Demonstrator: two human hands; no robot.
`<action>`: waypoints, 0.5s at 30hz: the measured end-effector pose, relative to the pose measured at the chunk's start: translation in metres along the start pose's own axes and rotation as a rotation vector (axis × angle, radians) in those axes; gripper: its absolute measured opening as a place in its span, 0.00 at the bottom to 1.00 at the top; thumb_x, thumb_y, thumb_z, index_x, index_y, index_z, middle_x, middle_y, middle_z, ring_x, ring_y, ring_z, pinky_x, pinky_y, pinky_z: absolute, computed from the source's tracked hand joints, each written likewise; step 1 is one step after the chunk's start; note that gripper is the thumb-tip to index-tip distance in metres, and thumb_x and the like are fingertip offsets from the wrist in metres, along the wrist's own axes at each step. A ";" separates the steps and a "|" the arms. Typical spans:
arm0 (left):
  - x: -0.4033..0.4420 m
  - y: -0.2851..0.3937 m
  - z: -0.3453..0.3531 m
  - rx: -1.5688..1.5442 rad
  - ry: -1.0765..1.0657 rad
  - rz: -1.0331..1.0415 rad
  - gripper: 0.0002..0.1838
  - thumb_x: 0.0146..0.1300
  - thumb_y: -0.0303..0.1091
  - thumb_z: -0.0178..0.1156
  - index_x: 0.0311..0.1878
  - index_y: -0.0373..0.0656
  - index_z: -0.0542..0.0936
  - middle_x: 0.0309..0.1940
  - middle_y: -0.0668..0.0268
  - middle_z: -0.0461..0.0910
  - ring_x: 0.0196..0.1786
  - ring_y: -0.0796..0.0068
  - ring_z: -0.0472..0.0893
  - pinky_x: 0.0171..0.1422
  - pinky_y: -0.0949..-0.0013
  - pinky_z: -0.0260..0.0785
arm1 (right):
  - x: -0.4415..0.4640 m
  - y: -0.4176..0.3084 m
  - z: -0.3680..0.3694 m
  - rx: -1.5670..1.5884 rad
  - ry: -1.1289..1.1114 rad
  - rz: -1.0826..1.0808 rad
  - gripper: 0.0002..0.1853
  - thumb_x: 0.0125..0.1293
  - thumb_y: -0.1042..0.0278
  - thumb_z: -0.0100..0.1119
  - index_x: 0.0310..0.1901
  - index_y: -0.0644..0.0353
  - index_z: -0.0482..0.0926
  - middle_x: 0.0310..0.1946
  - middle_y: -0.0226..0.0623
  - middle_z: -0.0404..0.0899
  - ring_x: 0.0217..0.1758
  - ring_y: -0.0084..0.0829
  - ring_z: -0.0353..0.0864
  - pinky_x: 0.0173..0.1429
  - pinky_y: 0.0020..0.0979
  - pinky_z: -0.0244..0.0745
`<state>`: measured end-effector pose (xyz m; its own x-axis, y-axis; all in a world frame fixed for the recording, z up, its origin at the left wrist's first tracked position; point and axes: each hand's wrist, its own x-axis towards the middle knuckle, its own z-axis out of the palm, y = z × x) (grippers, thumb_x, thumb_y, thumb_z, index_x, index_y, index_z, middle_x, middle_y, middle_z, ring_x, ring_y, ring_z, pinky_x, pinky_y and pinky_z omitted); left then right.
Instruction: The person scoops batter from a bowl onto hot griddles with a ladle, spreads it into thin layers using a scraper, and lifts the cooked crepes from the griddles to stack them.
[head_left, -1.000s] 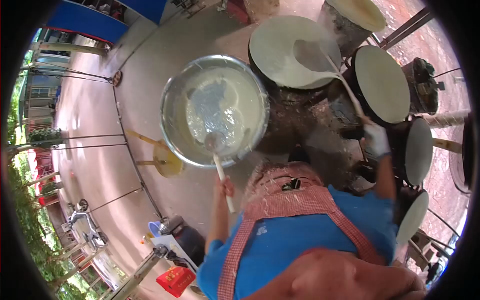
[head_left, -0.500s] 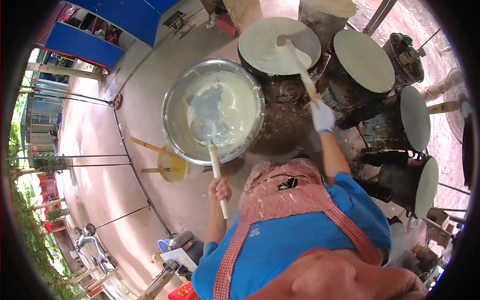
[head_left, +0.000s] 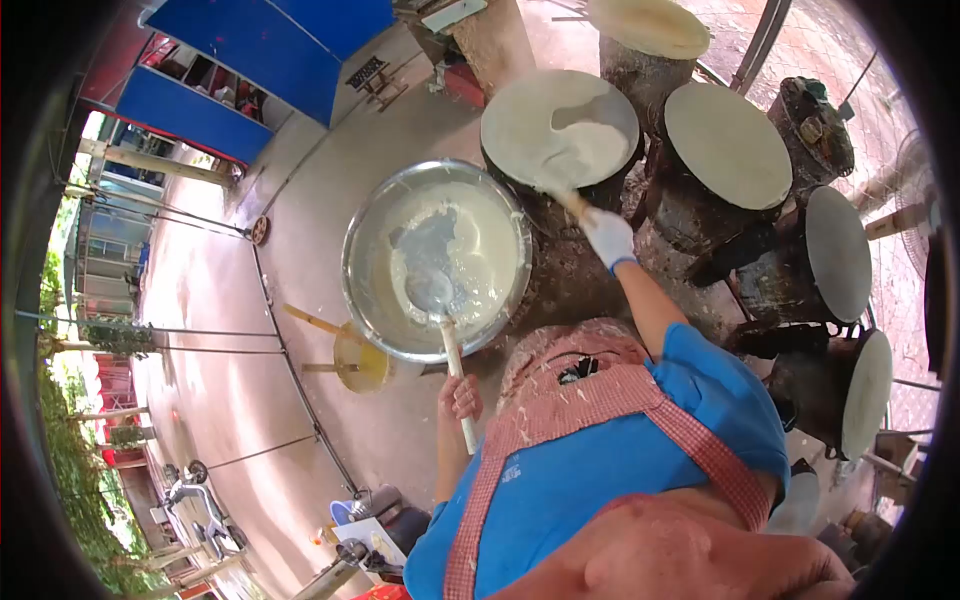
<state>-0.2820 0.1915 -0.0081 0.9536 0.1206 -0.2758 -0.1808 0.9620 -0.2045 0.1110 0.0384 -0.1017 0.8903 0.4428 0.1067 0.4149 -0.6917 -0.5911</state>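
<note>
My left hand [head_left: 461,397] is bare and wrapped round the pale handle of a ladle [head_left: 453,350]. The ladle's round bowl lies in the creamy batter inside a wide metal basin [head_left: 350,270]. Batter thinly coats the basin, and a grey patch of its bottom shows through. My right hand [head_left: 607,238], in a white glove, grips a light-coloured spreader [head_left: 572,203] by its handle. Its far end, blurred, is over the near part of a round griddle [head_left: 515,110]. Pale batter covers much of that griddle's top, with a darker patch at the upper right.
More coated griddles [head_left: 725,145] on dark drum stoves curve round to my right. A yellow bucket [head_left: 360,362] with sticks across it stands left of the basin. A fan [head_left: 912,190] is at the far right, and a small stool [head_left: 372,80] stands beyond.
My right hand has moved left and the spreader has come back toward the griddle's near edge. The view has shifted slightly. My left hand still holds the ladle in the basin.
</note>
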 end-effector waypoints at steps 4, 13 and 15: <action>0.008 0.002 0.000 0.060 0.091 -0.056 0.27 0.65 0.29 0.40 0.66 0.64 0.52 0.16 0.71 0.55 0.12 0.85 0.56 0.09 0.83 0.52 | -0.011 0.046 -0.048 -0.142 0.001 0.128 0.16 0.59 0.49 0.47 0.36 0.49 0.78 0.26 0.46 0.78 0.31 0.45 0.78 0.38 0.46 0.70; 0.039 0.012 -0.020 0.075 0.165 -0.152 0.11 0.66 0.30 0.41 0.50 0.48 0.68 0.15 0.73 0.56 0.10 0.86 0.55 0.08 0.83 0.49 | -0.024 0.041 -0.041 -0.192 -0.059 -0.018 0.11 0.57 0.49 0.51 0.35 0.39 0.79 0.23 0.42 0.77 0.30 0.40 0.78 0.33 0.42 0.72; 0.054 0.015 -0.020 0.244 -0.147 -0.316 0.06 0.65 0.31 0.42 0.32 0.44 0.68 0.13 0.74 0.55 0.11 0.87 0.55 0.08 0.83 0.49 | 0.002 0.076 -0.064 -0.175 -0.087 0.230 0.14 0.56 0.48 0.51 0.35 0.44 0.80 0.29 0.40 0.79 0.33 0.40 0.79 0.40 0.43 0.71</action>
<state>-0.2383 0.2073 -0.0446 0.9802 -0.1734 -0.0952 0.1719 0.9848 -0.0243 0.1562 -0.0503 -0.0954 0.9482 0.3053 -0.0877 0.2372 -0.8641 -0.4439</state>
